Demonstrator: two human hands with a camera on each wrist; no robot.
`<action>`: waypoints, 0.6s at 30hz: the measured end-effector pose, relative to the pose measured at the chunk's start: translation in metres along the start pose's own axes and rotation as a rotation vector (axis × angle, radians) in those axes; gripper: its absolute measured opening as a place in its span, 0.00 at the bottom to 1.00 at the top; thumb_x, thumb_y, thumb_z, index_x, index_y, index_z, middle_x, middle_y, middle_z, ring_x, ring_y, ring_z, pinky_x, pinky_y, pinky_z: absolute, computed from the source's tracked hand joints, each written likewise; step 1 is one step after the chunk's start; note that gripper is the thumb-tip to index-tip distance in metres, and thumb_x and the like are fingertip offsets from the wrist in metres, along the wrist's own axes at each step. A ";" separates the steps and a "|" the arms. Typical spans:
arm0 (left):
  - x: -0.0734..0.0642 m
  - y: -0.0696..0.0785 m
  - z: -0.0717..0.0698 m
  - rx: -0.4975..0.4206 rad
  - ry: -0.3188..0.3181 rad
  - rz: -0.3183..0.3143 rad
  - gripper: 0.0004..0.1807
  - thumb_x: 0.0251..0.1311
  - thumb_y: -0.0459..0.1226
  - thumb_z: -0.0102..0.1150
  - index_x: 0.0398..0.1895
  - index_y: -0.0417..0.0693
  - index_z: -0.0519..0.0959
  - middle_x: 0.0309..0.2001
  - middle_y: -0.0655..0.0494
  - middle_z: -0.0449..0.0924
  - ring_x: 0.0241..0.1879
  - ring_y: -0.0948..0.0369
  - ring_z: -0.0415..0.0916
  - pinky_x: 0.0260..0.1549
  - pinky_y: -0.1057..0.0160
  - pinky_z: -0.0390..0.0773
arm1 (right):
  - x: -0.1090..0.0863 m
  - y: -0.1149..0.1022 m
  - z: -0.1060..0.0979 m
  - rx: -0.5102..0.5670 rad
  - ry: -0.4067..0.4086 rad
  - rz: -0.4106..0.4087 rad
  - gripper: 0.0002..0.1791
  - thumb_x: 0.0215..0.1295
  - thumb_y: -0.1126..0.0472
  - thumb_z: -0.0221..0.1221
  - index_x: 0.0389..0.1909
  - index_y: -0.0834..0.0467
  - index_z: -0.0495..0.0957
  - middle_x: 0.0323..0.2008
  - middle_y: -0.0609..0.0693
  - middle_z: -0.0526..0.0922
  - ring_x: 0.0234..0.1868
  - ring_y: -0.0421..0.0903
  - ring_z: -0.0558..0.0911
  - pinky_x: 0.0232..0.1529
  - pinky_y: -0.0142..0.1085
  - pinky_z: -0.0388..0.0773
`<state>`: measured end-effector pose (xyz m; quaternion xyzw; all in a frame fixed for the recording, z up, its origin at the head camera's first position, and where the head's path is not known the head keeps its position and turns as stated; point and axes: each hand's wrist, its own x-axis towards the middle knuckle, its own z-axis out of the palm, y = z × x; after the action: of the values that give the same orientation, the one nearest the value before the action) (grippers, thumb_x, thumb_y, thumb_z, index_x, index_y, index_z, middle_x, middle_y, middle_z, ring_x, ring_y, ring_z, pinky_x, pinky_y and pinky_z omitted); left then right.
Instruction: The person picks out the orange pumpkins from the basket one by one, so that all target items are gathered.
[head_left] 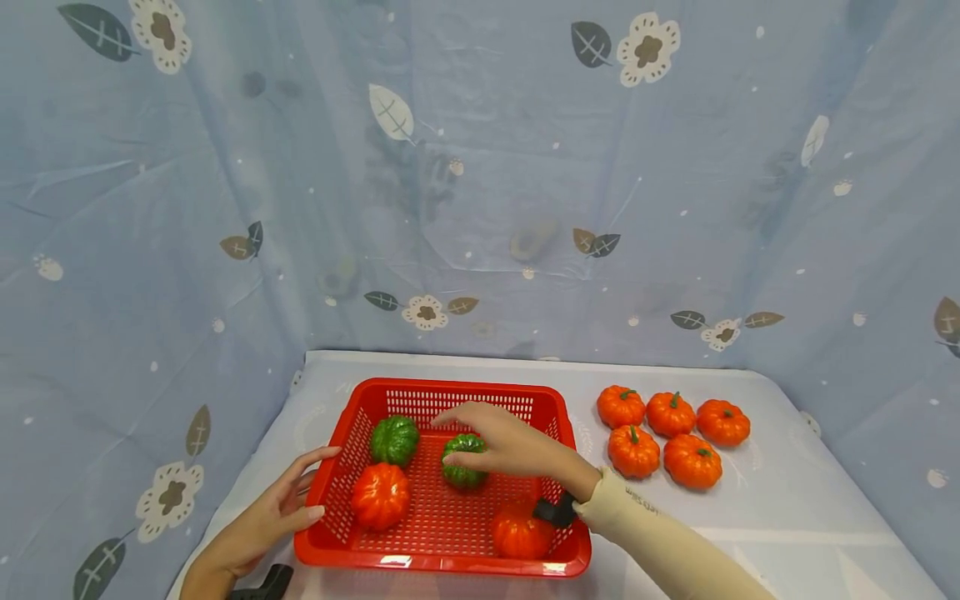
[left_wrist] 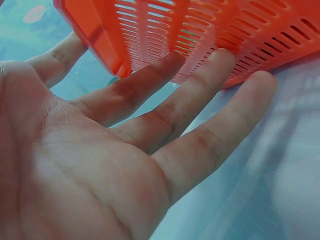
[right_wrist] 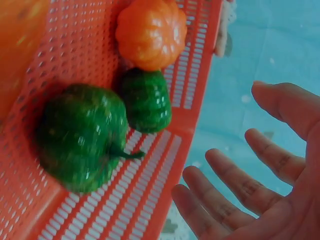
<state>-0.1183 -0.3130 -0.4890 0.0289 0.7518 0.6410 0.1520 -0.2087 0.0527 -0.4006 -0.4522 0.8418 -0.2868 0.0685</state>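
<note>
A red plastic basket [head_left: 438,562] with slotted walls stands on the table. My left hand [head_left: 258,521] is at its left side, the outstretched fingers [left_wrist: 200,145] against the outer wall and the thumb at the rim. Over the basket, my right hand [head_left: 502,442] reaches in from the right with spread fingers and nothing held. Right beneath it lies a green pumpkin [head_left: 463,471], partly hidden by the hand, its stem showing in the right wrist view. Another green pumpkin [head_left: 394,440] and an orange pumpkin [head_left: 381,497] sit along the basket's left side.
A second orange pumpkin [head_left: 521,531] lies in the basket's front right corner, under my right wrist. Several orange pumpkins [head_left: 633,451] stand grouped on the white table [head_left: 810,500] right of the basket. A blue patterned curtain [head_left: 480,208] encloses the back and sides.
</note>
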 end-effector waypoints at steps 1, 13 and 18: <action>0.000 0.000 0.000 -0.002 -0.001 0.001 0.44 0.65 0.41 0.64 0.80 0.61 0.53 0.81 0.40 0.43 0.73 0.31 0.53 0.52 0.44 0.82 | 0.004 -0.001 0.003 -0.011 -0.011 -0.010 0.28 0.72 0.47 0.64 0.69 0.49 0.74 0.65 0.42 0.77 0.68 0.40 0.72 0.71 0.41 0.68; -0.001 -0.001 0.000 -0.015 -0.007 0.006 0.43 0.65 0.40 0.64 0.80 0.61 0.53 0.80 0.40 0.44 0.73 0.32 0.55 0.53 0.45 0.82 | 0.036 -0.018 0.039 -0.034 -0.159 -0.097 0.29 0.74 0.44 0.60 0.70 0.53 0.72 0.67 0.43 0.76 0.68 0.39 0.72 0.68 0.34 0.69; -0.001 -0.001 -0.001 -0.024 -0.020 0.012 0.43 0.66 0.39 0.63 0.80 0.62 0.53 0.80 0.40 0.45 0.72 0.33 0.57 0.52 0.45 0.82 | 0.047 -0.025 0.050 -0.051 -0.199 -0.094 0.30 0.74 0.44 0.60 0.71 0.52 0.72 0.66 0.42 0.75 0.66 0.37 0.73 0.65 0.31 0.70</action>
<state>-0.1178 -0.3141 -0.4895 0.0379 0.7423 0.6506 0.1558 -0.1992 -0.0163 -0.4220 -0.5190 0.8157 -0.2219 0.1265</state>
